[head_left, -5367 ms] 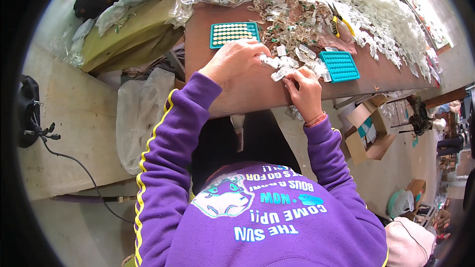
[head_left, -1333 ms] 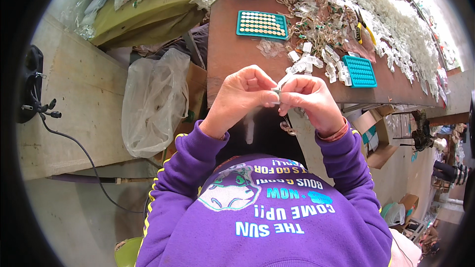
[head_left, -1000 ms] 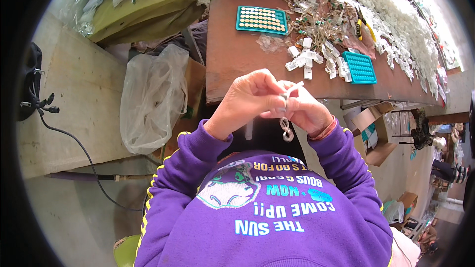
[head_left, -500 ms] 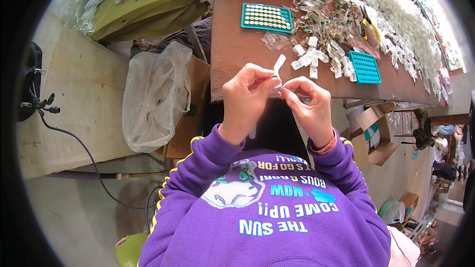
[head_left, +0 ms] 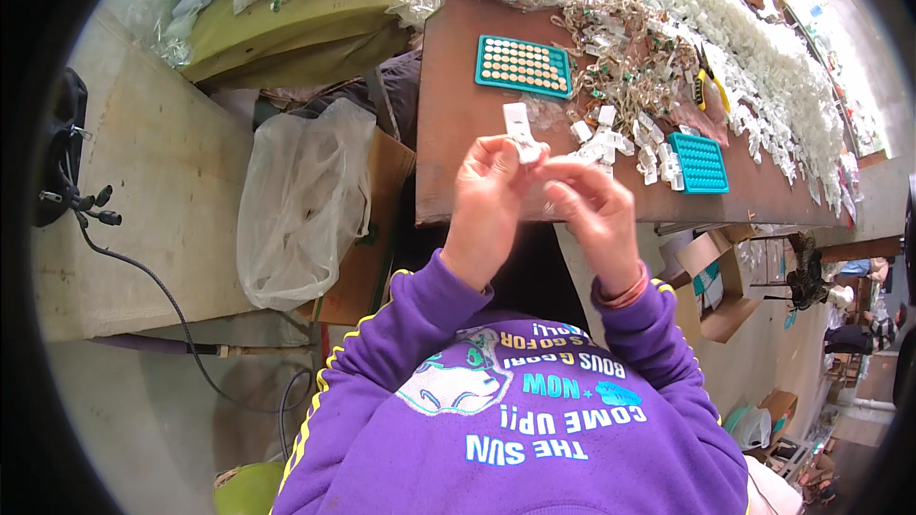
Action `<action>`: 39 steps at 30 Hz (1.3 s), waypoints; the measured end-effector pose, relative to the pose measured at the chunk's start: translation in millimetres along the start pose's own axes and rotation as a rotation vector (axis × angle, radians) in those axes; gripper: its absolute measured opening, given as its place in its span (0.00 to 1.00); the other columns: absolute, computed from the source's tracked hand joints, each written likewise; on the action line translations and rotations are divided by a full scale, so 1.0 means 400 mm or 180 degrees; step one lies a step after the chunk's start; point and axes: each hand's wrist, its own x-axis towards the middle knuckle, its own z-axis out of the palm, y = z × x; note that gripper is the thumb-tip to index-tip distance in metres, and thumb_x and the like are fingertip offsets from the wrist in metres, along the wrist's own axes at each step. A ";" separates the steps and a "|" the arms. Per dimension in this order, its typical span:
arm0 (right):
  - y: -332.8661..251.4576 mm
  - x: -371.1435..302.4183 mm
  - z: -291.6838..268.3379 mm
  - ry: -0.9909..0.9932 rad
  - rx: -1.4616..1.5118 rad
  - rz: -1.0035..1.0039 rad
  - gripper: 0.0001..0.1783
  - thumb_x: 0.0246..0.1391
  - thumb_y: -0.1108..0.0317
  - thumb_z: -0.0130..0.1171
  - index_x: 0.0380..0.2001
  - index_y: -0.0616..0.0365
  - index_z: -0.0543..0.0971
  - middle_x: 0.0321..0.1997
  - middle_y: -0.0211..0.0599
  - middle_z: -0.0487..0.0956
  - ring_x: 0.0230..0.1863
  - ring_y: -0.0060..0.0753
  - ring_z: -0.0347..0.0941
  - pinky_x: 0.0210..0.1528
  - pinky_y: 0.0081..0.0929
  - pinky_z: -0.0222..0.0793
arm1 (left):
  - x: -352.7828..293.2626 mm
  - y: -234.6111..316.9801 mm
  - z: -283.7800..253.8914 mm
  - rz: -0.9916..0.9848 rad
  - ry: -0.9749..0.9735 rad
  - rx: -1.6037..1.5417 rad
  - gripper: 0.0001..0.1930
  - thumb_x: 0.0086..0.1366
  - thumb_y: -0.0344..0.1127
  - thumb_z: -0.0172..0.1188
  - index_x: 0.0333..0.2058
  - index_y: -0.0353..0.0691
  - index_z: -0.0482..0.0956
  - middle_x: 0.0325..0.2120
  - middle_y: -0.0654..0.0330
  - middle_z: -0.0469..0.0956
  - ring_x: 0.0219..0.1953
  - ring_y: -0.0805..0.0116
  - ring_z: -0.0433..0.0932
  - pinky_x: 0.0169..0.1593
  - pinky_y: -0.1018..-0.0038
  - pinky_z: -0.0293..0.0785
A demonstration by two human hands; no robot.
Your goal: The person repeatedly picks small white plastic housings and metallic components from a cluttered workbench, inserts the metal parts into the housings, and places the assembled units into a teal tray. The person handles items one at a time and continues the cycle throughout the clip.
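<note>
I have both hands raised in front of my chest, close together over the near edge of the brown table [head_left: 458, 162]. My left hand [head_left: 491, 195] is curled, its fingertips pinched on a small white plastic clip [head_left: 520, 129] that sticks up just above the fingers. My right hand [head_left: 592, 210] sits just beside the left, fingers bent in toward the clip's lower end; whether it actually grips the clip I cannot tell, since the fingers hide the contact. Beyond my left hand lies a teal tray [head_left: 523, 65] filled with round pale pieces. Beyond my right hand is a second, smaller teal tray [head_left: 699, 162], with loose white clips [head_left: 611, 138] scattered between the two trays. Farther off, a long heap of white parts [head_left: 763, 67] runs along the table. Off to the left of my left hand a clear plastic bag [head_left: 301, 200] hangs beside a cardboard box [head_left: 377, 229]
</note>
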 end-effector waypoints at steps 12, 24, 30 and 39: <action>0.173 0.410 -0.165 -0.0466 -0.3935 -0.1358 0.07 0.52 0.65 0.59 0.32 0.53 0.83 0.33 0.38 0.78 0.38 0.44 0.76 0.42 0.37 0.71 | 0.112 -0.028 -0.042 0.0122 0.0062 0.0091 0.09 0.73 0.38 0.48 0.44 0.39 0.67 0.36 0.58 0.76 0.17 0.84 0.55 0.20 0.87 0.51; 0.151 0.438 -0.167 -0.0420 -0.3107 -0.0646 0.06 0.44 0.70 0.60 0.28 0.58 0.81 0.29 0.43 0.81 0.34 0.45 0.79 0.40 0.37 0.73 | 0.118 -0.036 -0.050 -0.0045 -0.0087 0.0044 0.09 0.71 0.36 0.51 0.45 0.39 0.68 0.38 0.54 0.78 0.41 0.65 0.79 0.49 0.70 0.76; 0.154 0.444 -0.163 -0.1082 -0.3637 -0.0935 0.06 0.44 0.70 0.60 0.27 0.56 0.84 0.29 0.46 0.81 0.36 0.48 0.78 0.42 0.39 0.73 | 0.120 -0.040 -0.054 -0.0026 -0.0118 0.0176 0.11 0.71 0.37 0.52 0.46 0.39 0.68 0.39 0.54 0.78 0.41 0.65 0.78 0.50 0.70 0.75; 0.154 0.450 -0.182 -0.1212 -0.3134 -0.0078 0.04 0.41 0.69 0.64 0.24 0.56 0.84 0.25 0.42 0.81 0.28 0.40 0.80 0.36 0.33 0.75 | 0.119 -0.037 -0.057 -0.0075 -0.0118 0.0128 0.11 0.70 0.38 0.53 0.46 0.38 0.69 0.39 0.55 0.77 0.41 0.66 0.78 0.50 0.70 0.74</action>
